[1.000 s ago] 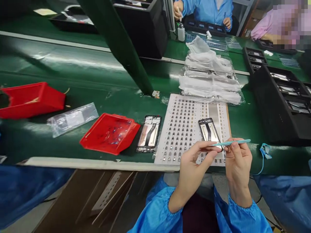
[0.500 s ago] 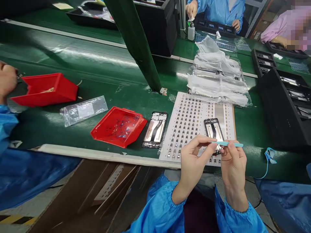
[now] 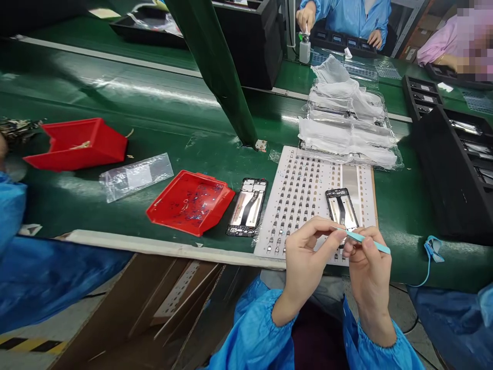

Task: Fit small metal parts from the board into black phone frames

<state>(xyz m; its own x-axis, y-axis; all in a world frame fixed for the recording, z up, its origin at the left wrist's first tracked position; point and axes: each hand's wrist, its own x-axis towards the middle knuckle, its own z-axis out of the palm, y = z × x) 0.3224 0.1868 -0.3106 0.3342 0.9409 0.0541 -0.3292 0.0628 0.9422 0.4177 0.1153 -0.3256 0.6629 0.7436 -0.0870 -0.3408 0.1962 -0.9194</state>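
My right hand [image 3: 367, 272] is closed on light-blue tweezers [image 3: 365, 240] whose tip points left toward my left hand [image 3: 308, 257]. The left hand's thumb and forefinger are pinched right at that tip; whatever they hold is too small to make out. Both hands hover over the near edge of a white sheet of small parts [image 3: 300, 198]. A black phone frame [image 3: 342, 208] lies on that sheet just beyond my fingers. A second phone frame [image 3: 247, 206] rests on the green belt [image 3: 162, 118] left of the sheet.
A red tray [image 3: 190, 201] with tiny scraps sits left of the second frame, another red tray [image 3: 77, 144] farther left, a plastic bag [image 3: 134, 176] between them. Stacked bagged parts [image 3: 346, 128] lie behind the sheet. Black trays [image 3: 450, 154] stand right. Co-workers sit opposite and beside me.
The tweezers have tilted so their rear end points lower right. My hands have dropped slightly toward me. The hand at the far left edge has withdrawn.
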